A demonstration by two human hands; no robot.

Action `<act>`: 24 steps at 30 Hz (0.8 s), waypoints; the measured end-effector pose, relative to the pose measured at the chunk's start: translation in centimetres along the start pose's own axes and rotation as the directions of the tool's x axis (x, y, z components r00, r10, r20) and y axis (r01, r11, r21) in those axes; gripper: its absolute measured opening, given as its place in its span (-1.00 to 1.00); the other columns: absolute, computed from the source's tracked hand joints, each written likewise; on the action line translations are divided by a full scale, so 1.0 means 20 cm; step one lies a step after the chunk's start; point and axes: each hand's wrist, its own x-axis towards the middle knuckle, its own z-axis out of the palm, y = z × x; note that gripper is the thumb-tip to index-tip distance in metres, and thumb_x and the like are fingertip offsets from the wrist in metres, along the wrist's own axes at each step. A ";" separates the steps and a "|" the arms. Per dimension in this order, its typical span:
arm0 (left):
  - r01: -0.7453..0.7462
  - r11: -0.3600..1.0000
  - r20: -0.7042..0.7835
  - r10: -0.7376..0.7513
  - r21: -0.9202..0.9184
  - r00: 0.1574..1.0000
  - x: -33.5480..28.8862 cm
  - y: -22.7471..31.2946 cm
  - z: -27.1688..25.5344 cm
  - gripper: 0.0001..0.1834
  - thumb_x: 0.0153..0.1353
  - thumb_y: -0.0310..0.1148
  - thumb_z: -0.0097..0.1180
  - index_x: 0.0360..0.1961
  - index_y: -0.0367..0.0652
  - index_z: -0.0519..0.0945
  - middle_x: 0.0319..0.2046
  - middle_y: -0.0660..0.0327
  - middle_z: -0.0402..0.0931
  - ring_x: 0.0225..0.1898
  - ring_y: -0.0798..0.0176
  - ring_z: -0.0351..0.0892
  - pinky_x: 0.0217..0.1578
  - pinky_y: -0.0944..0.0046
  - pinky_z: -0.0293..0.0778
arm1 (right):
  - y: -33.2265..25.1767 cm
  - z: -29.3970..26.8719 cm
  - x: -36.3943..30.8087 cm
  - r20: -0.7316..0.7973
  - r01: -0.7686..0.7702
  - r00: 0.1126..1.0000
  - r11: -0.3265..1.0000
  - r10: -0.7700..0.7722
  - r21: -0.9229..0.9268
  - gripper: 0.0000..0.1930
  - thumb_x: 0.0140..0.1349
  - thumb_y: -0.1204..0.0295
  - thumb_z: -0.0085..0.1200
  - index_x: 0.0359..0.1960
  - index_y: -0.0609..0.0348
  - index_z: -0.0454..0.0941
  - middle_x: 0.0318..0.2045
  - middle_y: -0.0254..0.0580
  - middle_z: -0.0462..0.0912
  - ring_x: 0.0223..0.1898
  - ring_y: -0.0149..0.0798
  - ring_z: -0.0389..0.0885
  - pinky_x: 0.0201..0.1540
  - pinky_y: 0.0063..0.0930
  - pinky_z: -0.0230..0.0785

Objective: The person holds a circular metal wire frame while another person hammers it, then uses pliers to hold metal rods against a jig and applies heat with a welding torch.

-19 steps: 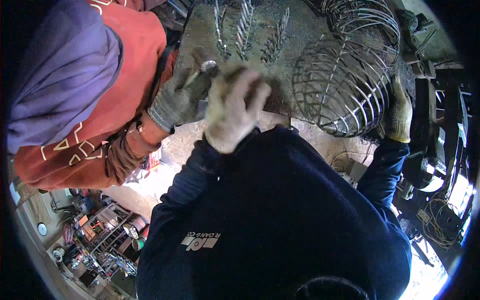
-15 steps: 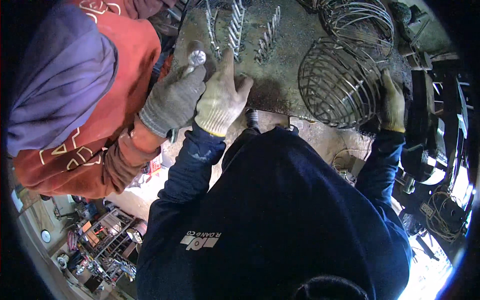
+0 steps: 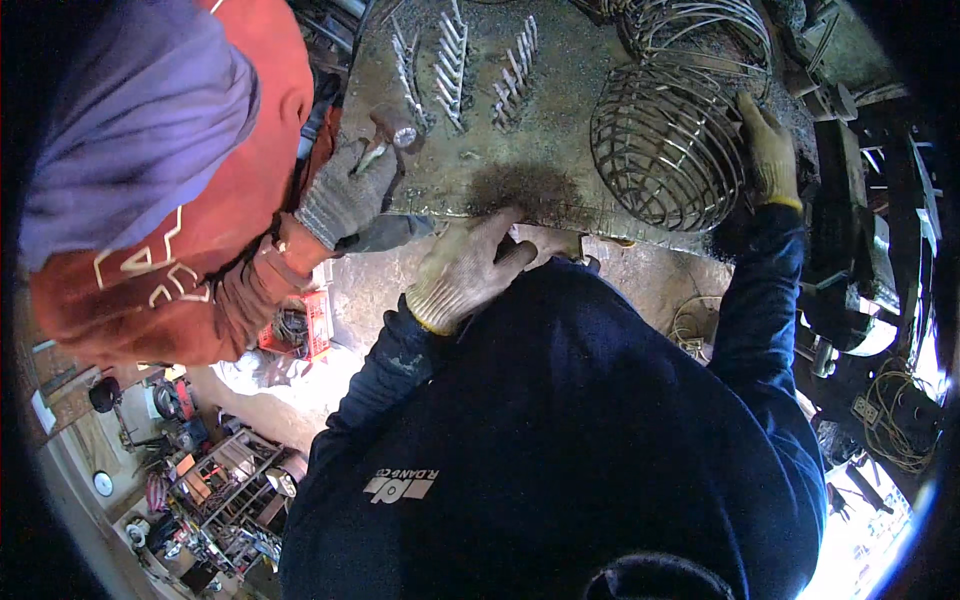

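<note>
My left hand [image 3: 468,268], in a pale knit glove, is just off the near edge of the metal worktable [image 3: 570,140], in front of my body. Its fingers are apart and nothing is in them. At the right, my gloved right hand [image 3: 772,155] grips the right side of a domed wire basket [image 3: 665,150] made of curved rods and rings. The fingers on the basket's far side are partly hidden. Beyond it lies a second wire basket [image 3: 705,35] of the same sort. Slanted metal pegs [image 3: 451,68] stand in rows on the tabletop.
A co-worker in a red top stands close on my left; their grey-gloved hand [image 3: 350,190] holds a hammer [image 3: 404,136] over the table. Dark machinery [image 3: 850,230] and coiled cable [image 3: 885,415] are at the right. A red crate [image 3: 318,325] sits on the floor, and a cluttered rack [image 3: 225,475] stands lower left.
My left hand has drawn back from the tabletop toward my body. My right hand has slid a little farther along the basket's side. The co-worker's hammer hand has shifted slightly.
</note>
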 end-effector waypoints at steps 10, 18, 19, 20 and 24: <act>-0.235 0.966 -0.012 0.238 0.106 0.971 -0.03 -0.14 0.07 -0.59 0.31 -0.17 0.23 0.06 -0.21 0.57 -0.18 -0.03 0.67 -0.12 -0.13 0.68 -0.10 -0.01 0.57 | 0.03 0.05 -0.15 -0.333 0.198 0.878 0.893 -0.345 -0.404 -0.31 0.34 -0.19 0.10 0.22 0.18 0.60 0.13 0.21 0.65 0.17 0.13 0.64 0.24 -0.15 0.43; -0.092 0.995 0.023 0.093 -0.044 0.995 -0.01 0.02 0.04 -0.59 0.30 -0.33 0.22 0.16 -0.19 0.58 -0.21 -0.03 0.69 -0.19 0.01 0.72 -0.14 0.11 0.57 | -0.06 0.03 -0.28 -0.185 0.185 0.959 0.968 -0.215 -0.167 -0.24 0.20 -0.24 0.18 0.13 0.26 0.65 0.08 0.19 0.69 0.15 0.10 0.66 0.24 -0.20 0.44; -0.054 0.995 0.013 0.055 -0.084 0.998 0.00 0.04 0.05 -0.59 0.30 -0.34 0.20 0.17 -0.19 0.58 -0.19 -0.03 0.69 -0.18 0.02 0.72 -0.13 0.12 0.57 | -0.10 0.02 -0.31 -0.180 0.155 0.966 0.971 -0.187 -0.181 -0.23 0.20 -0.24 0.19 0.13 0.27 0.65 0.08 0.20 0.69 0.15 0.10 0.66 0.24 -0.21 0.44; -0.054 0.996 -0.037 0.052 -0.072 0.998 0.01 0.06 0.06 -0.58 0.29 -0.39 0.18 0.18 -0.19 0.58 -0.17 -0.05 0.70 -0.17 0.03 0.72 -0.11 0.14 0.57 | -0.13 0.01 -0.32 -0.201 0.170 0.958 0.969 -0.205 -0.181 -0.17 0.19 -0.24 0.21 0.13 0.39 0.62 0.08 0.27 0.68 0.16 0.10 0.66 0.26 -0.22 0.42; -0.133 0.990 0.000 0.133 -0.035 0.991 0.09 0.15 0.06 -0.59 0.27 -0.42 0.19 0.15 -0.21 0.58 -0.13 -0.06 0.69 -0.15 -0.03 0.71 -0.09 0.10 0.58 | -0.11 0.01 -0.22 -0.097 0.171 0.981 0.985 -0.171 -0.008 -0.02 0.19 -0.30 0.22 0.20 0.58 0.50 0.16 0.38 0.60 0.25 0.13 0.58 0.35 -0.20 0.36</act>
